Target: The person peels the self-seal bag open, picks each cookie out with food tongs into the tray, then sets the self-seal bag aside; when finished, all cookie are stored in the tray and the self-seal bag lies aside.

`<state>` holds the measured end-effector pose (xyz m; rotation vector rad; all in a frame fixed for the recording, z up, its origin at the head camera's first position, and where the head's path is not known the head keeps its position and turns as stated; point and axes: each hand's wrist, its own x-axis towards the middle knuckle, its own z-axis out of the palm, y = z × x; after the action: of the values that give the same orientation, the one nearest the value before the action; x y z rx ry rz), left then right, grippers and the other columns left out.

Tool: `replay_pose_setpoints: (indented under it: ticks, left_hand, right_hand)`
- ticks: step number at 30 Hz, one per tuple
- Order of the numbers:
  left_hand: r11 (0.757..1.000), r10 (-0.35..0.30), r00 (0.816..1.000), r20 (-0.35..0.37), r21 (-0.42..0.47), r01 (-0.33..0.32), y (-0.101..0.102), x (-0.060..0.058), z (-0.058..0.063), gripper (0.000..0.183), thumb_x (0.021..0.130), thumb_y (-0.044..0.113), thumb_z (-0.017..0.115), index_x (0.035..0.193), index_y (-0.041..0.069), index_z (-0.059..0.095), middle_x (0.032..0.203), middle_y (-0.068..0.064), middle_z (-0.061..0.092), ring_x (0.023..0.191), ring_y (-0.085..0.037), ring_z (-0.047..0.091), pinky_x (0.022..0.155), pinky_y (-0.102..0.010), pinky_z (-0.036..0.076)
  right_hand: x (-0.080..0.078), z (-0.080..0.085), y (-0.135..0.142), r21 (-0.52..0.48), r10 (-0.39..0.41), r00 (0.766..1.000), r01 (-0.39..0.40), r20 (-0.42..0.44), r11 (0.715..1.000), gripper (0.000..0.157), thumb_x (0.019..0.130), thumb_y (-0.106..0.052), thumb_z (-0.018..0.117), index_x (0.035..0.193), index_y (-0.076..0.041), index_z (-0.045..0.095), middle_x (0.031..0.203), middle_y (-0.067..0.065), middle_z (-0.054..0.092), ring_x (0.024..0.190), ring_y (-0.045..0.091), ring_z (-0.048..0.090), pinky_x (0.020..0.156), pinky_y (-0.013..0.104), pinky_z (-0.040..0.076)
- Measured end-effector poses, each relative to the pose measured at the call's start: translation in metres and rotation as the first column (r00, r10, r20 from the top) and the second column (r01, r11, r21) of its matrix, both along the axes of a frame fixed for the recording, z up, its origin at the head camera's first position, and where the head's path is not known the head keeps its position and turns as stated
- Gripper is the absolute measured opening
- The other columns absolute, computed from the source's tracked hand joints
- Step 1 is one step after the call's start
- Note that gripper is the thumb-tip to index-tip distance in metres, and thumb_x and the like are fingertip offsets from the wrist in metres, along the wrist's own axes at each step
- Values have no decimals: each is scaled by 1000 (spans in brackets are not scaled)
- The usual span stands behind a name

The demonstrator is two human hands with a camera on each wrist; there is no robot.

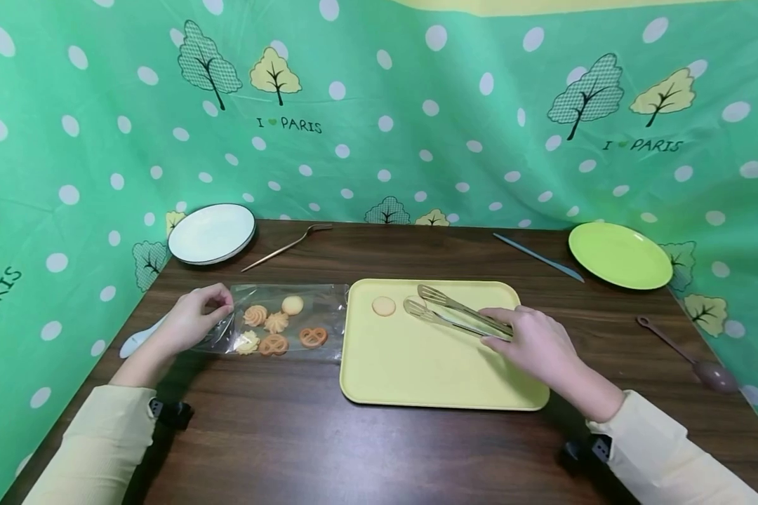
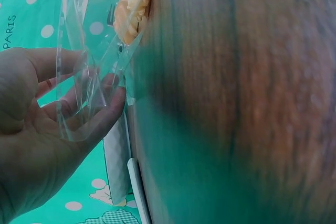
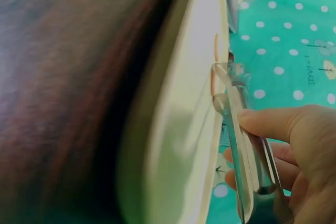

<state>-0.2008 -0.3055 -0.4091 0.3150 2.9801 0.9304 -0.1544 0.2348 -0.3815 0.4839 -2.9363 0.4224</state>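
Observation:
My left hand point(image 1: 198, 315) pinches the open-end edge of a clear plastic bag point(image 1: 328, 298) between thumb and fingers. Inside the bag lie several cookies: swirled ones point(image 1: 255, 315), pretzel-shaped ones point(image 1: 313, 337) and a round one point(image 1: 293, 305). In the left wrist view the loose film point(image 2: 79, 93) runs across the fingers. Metal tongs point(image 1: 461, 308) are held in my right hand point(image 1: 530, 344), over a yellow tray point(image 1: 429, 379). Their tips reach a round cookie point(image 1: 420, 301), partly hidden behind them. Another round cookie point(image 1: 383, 306) lies on the tray to its left.
At the back left stand a white plate point(image 1: 211, 235) and a fork point(image 1: 287, 247). A blue knife point(image 1: 537, 257), a green plate point(image 1: 620, 256) and a brown spoon point(image 1: 695, 358) lie to the right. A pale blue utensil point(image 1: 137, 340) shows behind my left hand.

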Motion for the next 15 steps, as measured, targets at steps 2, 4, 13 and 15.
replay_pose_setpoints:
  ticks: [2, 4, 13, 15]
  left_hand:
    - [1000, 0, 1000, -1, 2, 0, 0, 0, 0, 5, 94, 12, 59, 89, 9, 57, 89, -7, 64, 91, -26, 58, 86, -47, 45]
    - [1000, -1, 1000, -2, 4, 1, 0, 0, 0, 4, 94, 11, 59, 90, 10, 57, 89, -7, 64, 91, -26, 58, 85, -47, 45]
    - [1000, -2, 1000, -14, 7, 2, 1, 0, 0, 6, 93, 9, 59, 88, 13, 57, 87, -7, 63, 90, -25, 59, 84, -47, 46]
    - [1000, -1, 1000, -17, 7, 1, 1, 0, 1, 6, 92, 9, 60, 88, 13, 57, 87, -7, 63, 89, -25, 59, 84, -47, 46]
  right_hand:
    - [-1, 4, -3, -8, 6, 1000, -6, 9, 1000, 45, 75, -32, 79, 117, -21, 67, 65, 2, 61, 50, 12, 40, 39, 29, 28]
    - [-3, 7, -8, -20, 21, 1000, -21, 9, 1000, 45, 75, -31, 79, 117, -21, 67, 68, 3, 61, 50, 12, 40, 40, 29, 29]
    - [-12, 8, -62, -27, 143, 989, -144, -34, 989, 42, 76, -32, 78, 116, -25, 68, 69, 0, 57, 58, 10, 42, 47, 27, 34]
    - [-13, 7, -77, -28, 171, 985, -172, -25, 985, 42, 76, -32, 78, 116, -25, 68, 71, 0, 58, 58, 10, 43, 47, 27, 34]
